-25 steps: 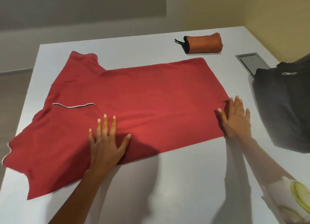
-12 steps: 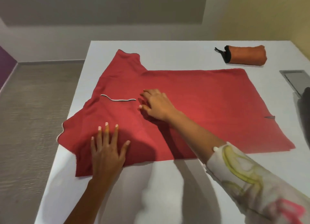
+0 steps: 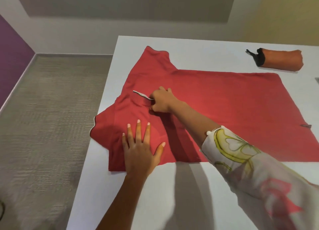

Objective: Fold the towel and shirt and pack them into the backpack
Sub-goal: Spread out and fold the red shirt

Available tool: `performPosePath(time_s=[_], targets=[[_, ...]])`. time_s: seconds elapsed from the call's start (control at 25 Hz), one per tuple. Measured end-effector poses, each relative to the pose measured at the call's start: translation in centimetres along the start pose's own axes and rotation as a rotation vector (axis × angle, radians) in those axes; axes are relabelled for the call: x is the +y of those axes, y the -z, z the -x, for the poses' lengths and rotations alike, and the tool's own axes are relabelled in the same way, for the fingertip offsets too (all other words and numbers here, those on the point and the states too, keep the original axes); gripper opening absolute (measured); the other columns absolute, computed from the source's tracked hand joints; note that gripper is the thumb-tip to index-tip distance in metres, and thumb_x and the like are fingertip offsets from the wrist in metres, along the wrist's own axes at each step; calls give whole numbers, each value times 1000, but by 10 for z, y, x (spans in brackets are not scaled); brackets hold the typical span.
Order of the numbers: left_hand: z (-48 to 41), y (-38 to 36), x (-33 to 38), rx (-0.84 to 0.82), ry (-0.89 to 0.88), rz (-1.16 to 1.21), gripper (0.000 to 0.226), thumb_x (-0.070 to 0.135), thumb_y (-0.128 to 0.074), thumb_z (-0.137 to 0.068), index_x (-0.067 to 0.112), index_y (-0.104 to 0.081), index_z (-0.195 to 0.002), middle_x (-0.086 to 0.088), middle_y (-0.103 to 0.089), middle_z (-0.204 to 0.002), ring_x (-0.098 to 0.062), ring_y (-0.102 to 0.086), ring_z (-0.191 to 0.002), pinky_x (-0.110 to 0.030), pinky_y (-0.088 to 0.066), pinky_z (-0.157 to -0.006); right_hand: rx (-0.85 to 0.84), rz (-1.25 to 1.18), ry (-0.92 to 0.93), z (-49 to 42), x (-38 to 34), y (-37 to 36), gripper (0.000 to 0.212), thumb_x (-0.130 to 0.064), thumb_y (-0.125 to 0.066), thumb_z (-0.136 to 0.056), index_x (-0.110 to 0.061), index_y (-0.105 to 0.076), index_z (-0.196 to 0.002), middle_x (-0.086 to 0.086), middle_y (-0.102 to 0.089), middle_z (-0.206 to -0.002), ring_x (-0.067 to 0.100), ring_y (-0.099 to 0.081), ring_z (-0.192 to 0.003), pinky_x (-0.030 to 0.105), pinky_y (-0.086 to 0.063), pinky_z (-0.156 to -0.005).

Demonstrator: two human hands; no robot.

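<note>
Across the shirt point(image 3: 224, 98), left hand point(image 3: 139, 150) presses flat, right hand point(image 3: 161, 100) pinches its fabric.

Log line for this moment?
step: shirt fold | left hand: flat on shirt | right hand: pinches shirt at white trim | towel: rolled, apart on table | backpack: not visible

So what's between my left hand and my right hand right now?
Only red shirt fabric, slightly creased, as the head view shows. The left hand lies flat on its near edge; the right hand pinches it at the white trim.
</note>
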State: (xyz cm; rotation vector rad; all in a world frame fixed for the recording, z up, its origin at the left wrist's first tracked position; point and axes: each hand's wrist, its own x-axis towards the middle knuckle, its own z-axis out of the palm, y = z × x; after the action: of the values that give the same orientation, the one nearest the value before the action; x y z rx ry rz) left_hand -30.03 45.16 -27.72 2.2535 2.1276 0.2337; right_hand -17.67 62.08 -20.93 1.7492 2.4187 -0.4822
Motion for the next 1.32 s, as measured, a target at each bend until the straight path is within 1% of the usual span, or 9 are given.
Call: performPosePath(time_s=[0.2,0.28,0.36,0.52,0.72,0.88,1.04,1.16,1.32], targets=[[0,3,1,-7,-6,-25,80,74,-32,-87,26,-34,-151,-9,-25,-160,-38,-15,-147,-56,-13,-117,251,-90,206,45,0,-1,18,-23,-61,-79,-13,-60,-94,9,-56,-98,31,-44,-103,37,-35,-75],[5,3,0,2,29,-35,82,74,-34,-87,20,-38,-149,-15,-29,-157,-38,-15,-147,-58,-9,-117,361,-9,328,72,1,-8,19,-24,-54,-73,-15,-56,-89,7,-56,-90,29,-46,-94,34,-28,-68],[18,2,-3,20,92,-33,84,69,-36,-89,7,-43,-144,-22,-29,-155,-38,-18,-147,-59,-7,-118,403,61,402,98,2,-20,25,-26,-48,-68,-16,-56,-90,4,-57,-89,26,-46,-90,34,-29,-67],[43,1,-21,23,76,-66,77,47,-39,-81,-8,-47,-135,-26,-34,-151,-37,-26,-145,-61,-14,-115,362,163,418,141,12,-58,25,-19,-59,-72,-18,-59,-97,4,-59,-99,27,-50,-92,37,-35,-72],[44,14,-29,56,113,-35,63,32,-36,-86,-2,-47,-138,-18,-43,-148,-33,-37,-139,-59,-18,-114,256,86,325,168,15,-79,42,-30,-48,-72,-18,-66,-107,1,-62,-112,26,-55,-96,36,-39,-79],[34,27,-17,180,205,95,56,23,-41,-86,4,-47,-139,-11,-48,-145,-31,-43,-134,-56,-20,-112,337,-214,219,172,9,-72,45,-34,-39,-84,-21,-68,-117,-4,-65,-121,20,-56,-109,37,-40,-94],[7,24,9,267,-48,116,53,35,-43,-98,4,-47,-141,-10,-46,-148,-29,-42,-137,-53,-23,-113,345,-191,-31,164,6,-81,58,-50,-23,-98,-24,-43,-146,1,-33,-157,20,-25,-146,39,-21,-116],[-8,8,14,140,-191,103,59,44,-40,-97,12,-42,-146,-7,-38,-154,-27,-33,-144,-53,-23,-115,270,-83,-112,167,12,-102,63,-58,-13,-99,-30,-20,-155,-2,-7,-164,22,-4,-151,46,-11,-120],[-12,-7,4,41,-260,56,61,50,-44,-93,17,-46,-145,-8,-40,-153,-29,-36,-142,-55,-25,-114,271,-41,-134,168,13,-109,61,-59,-12,-100,-32,-20,-154,-3,-5,-164,23,-3,-151,49,-12,-121]])
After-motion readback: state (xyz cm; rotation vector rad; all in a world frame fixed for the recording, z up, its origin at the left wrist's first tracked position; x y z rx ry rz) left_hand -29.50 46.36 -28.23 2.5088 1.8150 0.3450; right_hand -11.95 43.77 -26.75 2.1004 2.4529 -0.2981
